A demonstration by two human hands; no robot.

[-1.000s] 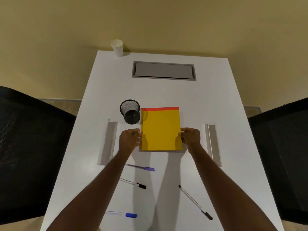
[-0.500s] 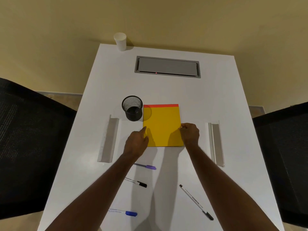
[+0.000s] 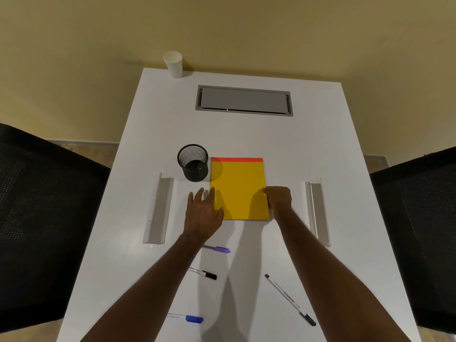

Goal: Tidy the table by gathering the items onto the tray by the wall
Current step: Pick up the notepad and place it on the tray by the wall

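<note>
- 4 pens scattered nearest: blue-capped pen (image 3: 185, 318), long black pen (image 3: 290, 299), short black pen (image 3: 203, 273), purple pen (image 3: 217, 249).
- Left hand (image 3: 202, 214) spread flat, fingers straight, beside yellow notepad (image 3: 238, 187).
- Right hand (image 3: 277, 199) curled, pinching notepad's right edge.
- Mesh cup (image 3: 193, 162) touching notepad's far-left corner.

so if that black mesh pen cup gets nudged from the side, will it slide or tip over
The black mesh pen cup looks empty and is open mesh, so it is probably light and should slide easily on the smooth white table. It stands taller than its narrower base, so a push near the rim could tip it; toppled, it would likely roll.
</note>
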